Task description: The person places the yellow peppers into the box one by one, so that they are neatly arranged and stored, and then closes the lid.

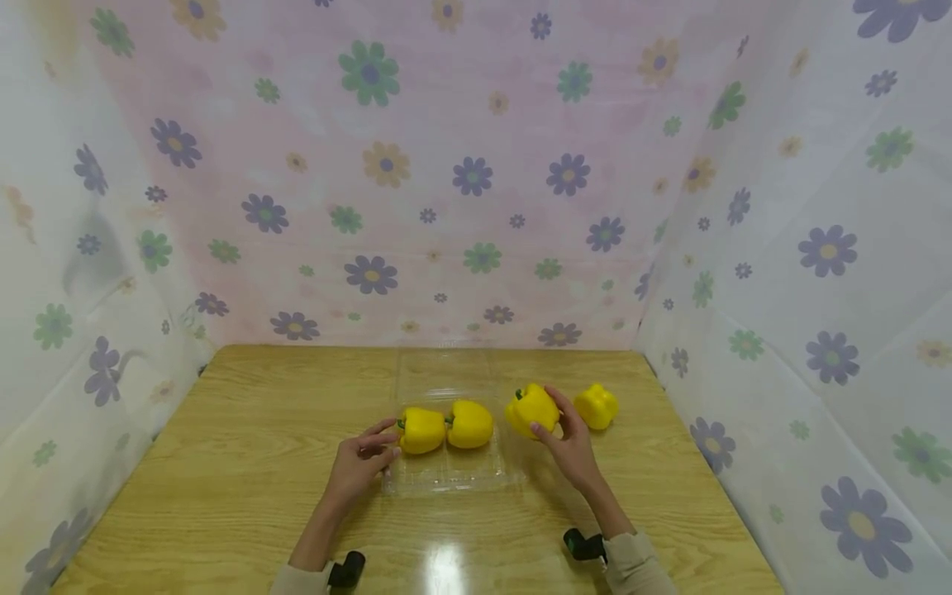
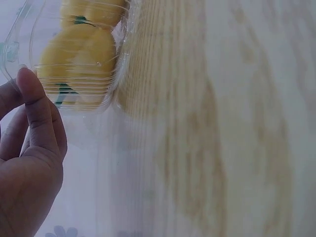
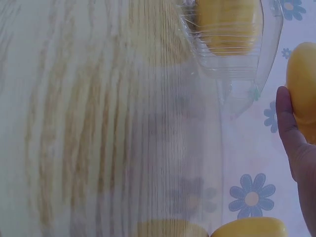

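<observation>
A clear plastic clamshell container [image 1: 446, 481] lies with its lid raised or folded back on the far side. Inside it are two yellow bell peppers, a left one [image 1: 422, 431] and a right one [image 1: 470, 425], with green stems to the left. My left hand [image 1: 355, 469] pinches the container's left rim between thumb and fingers, as the left wrist view shows. Just right of the container, my right hand [image 1: 574, 446] grips another yellow bell pepper [image 1: 532, 411], held above the table. Part of this pepper [image 3: 302, 89] is cut off in the right wrist view.
One more yellow bell pepper [image 1: 597, 406] rests on the wooden table [image 1: 260, 446], to the right of my right hand. Flower-patterned sheets [image 1: 424, 207] hang behind the table and along both sides.
</observation>
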`<control>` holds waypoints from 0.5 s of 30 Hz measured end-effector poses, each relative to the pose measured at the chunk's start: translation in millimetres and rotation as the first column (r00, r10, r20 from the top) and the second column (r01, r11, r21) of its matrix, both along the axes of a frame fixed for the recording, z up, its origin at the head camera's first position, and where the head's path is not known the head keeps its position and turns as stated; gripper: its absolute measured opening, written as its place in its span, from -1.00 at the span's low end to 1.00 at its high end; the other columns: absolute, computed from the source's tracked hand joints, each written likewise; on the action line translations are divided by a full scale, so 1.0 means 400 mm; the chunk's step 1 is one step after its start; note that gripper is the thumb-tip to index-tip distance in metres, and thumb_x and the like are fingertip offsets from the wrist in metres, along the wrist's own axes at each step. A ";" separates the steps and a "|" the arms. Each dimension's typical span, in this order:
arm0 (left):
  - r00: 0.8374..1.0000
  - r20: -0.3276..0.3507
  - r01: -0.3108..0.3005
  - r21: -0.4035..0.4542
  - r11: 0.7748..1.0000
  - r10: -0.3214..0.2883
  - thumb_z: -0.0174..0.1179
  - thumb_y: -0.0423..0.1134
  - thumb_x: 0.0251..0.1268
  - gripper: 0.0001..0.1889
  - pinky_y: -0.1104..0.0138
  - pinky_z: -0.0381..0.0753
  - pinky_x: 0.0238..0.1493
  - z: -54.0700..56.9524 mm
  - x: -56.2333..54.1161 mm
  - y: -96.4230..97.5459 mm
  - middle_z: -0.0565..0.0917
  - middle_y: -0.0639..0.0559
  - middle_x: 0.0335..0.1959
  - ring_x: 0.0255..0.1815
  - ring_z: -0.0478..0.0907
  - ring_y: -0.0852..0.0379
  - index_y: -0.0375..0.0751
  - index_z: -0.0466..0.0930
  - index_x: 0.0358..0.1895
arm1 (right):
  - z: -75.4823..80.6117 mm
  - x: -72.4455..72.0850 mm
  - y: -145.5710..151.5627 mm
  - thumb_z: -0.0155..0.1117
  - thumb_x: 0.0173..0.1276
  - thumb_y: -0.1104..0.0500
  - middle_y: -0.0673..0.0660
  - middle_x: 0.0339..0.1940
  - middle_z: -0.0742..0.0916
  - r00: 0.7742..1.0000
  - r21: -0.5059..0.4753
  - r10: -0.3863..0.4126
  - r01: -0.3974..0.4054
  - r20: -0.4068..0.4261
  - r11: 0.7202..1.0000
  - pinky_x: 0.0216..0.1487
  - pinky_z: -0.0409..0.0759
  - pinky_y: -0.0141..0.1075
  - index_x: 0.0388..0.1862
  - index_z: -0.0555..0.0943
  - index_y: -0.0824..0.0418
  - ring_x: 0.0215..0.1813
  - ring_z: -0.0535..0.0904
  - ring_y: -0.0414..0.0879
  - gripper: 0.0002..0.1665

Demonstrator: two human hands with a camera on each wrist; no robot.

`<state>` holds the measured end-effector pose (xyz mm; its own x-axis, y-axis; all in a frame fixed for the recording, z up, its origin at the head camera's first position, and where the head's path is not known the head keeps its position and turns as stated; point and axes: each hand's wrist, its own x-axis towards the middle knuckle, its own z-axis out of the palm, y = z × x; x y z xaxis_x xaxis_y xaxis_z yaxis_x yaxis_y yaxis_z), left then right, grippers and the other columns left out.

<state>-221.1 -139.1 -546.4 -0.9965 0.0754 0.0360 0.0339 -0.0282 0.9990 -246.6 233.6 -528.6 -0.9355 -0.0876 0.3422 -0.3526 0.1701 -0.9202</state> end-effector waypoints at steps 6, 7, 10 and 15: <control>1.000 0.002 0.000 -0.005 1.000 0.000 0.33 -0.47 0.32 -0.75 0.43 0.59 -0.44 -0.001 0.000 0.000 0.49 -0.21 0.41 -0.40 0.55 0.20 -0.54 0.70 0.00 | -0.004 0.003 -0.004 0.32 0.43 0.36 0.25 0.51 0.40 1.000 -0.006 0.012 -0.012 -0.017 1.000 0.28 0.46 -0.51 0.55 0.32 0.21 0.29 0.47 -0.27 -0.25; 1.000 0.002 0.001 -0.004 1.000 -0.001 0.32 -0.47 0.32 -0.75 0.43 0.60 -0.44 -0.002 0.000 -0.001 0.49 -0.21 0.42 -0.40 0.56 0.20 -0.54 0.70 0.00 | -0.005 0.004 -0.005 0.32 0.42 0.36 0.25 0.51 0.40 1.000 -0.008 0.012 -0.013 -0.018 1.000 0.28 0.46 -0.51 0.54 0.32 0.22 0.30 0.46 -0.28 -0.25; 1.000 0.000 0.000 -0.008 1.000 0.000 0.33 -0.47 0.32 -0.75 0.43 0.60 -0.44 -0.004 -0.002 -0.001 0.49 -0.22 0.42 -0.40 0.56 0.21 -0.54 0.69 0.00 | -0.003 0.006 -0.009 0.32 0.42 0.37 0.26 0.51 0.40 1.000 -0.012 0.016 -0.016 -0.021 1.000 0.30 0.43 -0.52 0.54 0.32 0.24 0.32 0.45 -0.30 -0.25; 1.000 -0.016 0.001 -0.016 1.000 -0.001 0.32 -0.47 0.32 -0.76 0.43 0.60 -0.45 -0.001 -0.007 -0.002 0.49 -0.22 0.41 -0.45 0.55 0.19 -0.54 0.69 0.00 | 0.003 0.006 -0.016 0.32 0.41 0.39 0.28 0.51 0.39 0.999 -0.017 0.035 -0.036 -0.040 0.999 0.29 0.45 -0.53 0.55 0.32 0.26 0.35 0.43 -0.29 -0.24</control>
